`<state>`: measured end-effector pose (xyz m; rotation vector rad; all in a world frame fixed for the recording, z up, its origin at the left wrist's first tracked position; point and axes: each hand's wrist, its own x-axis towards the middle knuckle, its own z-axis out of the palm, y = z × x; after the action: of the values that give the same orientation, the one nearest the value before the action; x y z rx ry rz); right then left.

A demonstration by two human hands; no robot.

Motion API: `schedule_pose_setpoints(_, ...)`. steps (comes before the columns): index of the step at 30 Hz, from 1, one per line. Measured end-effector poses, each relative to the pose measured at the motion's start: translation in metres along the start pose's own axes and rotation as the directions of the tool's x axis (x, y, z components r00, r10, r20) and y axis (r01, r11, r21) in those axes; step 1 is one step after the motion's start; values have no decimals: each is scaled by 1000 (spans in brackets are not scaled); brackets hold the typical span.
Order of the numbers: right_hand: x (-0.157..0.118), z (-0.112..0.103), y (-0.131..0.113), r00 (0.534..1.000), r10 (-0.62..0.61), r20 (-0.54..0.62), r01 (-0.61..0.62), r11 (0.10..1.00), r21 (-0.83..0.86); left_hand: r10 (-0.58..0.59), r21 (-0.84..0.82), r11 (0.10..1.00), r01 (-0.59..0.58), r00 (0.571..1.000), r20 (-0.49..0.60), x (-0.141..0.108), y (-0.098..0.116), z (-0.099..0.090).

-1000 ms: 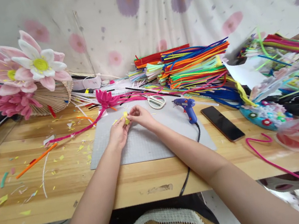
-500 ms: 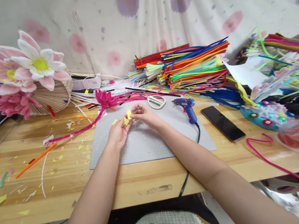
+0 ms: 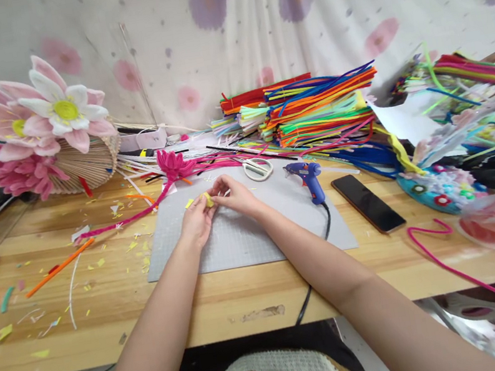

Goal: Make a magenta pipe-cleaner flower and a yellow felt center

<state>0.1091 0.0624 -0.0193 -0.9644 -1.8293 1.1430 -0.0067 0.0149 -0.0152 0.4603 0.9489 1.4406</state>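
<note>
A small piece of yellow paper (image 3: 209, 200) is pinched between my two hands above the grey cutting mat (image 3: 242, 243). My left hand (image 3: 197, 222) grips it from the left, fingertips pressed together. From the right, my right hand (image 3: 233, 195) closes thumb and fingers on the same piece, partly covering it. Another yellow scrap (image 3: 189, 203) shows just beyond my left fingers. Behind the hands lie a magenta pipe-cleaner flower (image 3: 172, 165) on a long stem and white-handled scissors (image 3: 258, 169).
A blue glue gun (image 3: 307, 176) lies on the mat's right side, its black cord running off the table front. Right of it is a phone (image 3: 368, 204). Bundled pipe cleaners (image 3: 319, 100) line the back. Yellow scraps and an orange pipe cleaner (image 3: 59, 267) lie at left.
The yellow piece, which stood up loosely between the fingertips, is now folded smaller and more covered. My right hand has moved slightly left, closer to my left fingers.
</note>
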Motion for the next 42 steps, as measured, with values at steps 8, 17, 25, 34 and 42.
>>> schedule_pose_setpoints(8,3,14,7,994,104,-16,-96,960,262,63,-25,998,-62,997,47,-1,-2,2)
schedule_pose_setpoints(17,-18,-32,-4,998,39,41,-18,905,-424,233,324,917,-232,972,34,2,-10,-5)
schedule_pose_setpoints(25,-35,-31,4,995,-43,93,92,785,-612,320,617,674,-407,913,253,3,-25,-8)
schedule_pose_setpoints(34,-35,-32,9,991,-97,96,135,818,-559,325,733,558,-389,915,239,2,-20,-3)
schedule_pose_setpoints(42,-38,-32,14,980,-179,87,197,822,-534,275,844,318,-432,894,354,1,-19,-5)
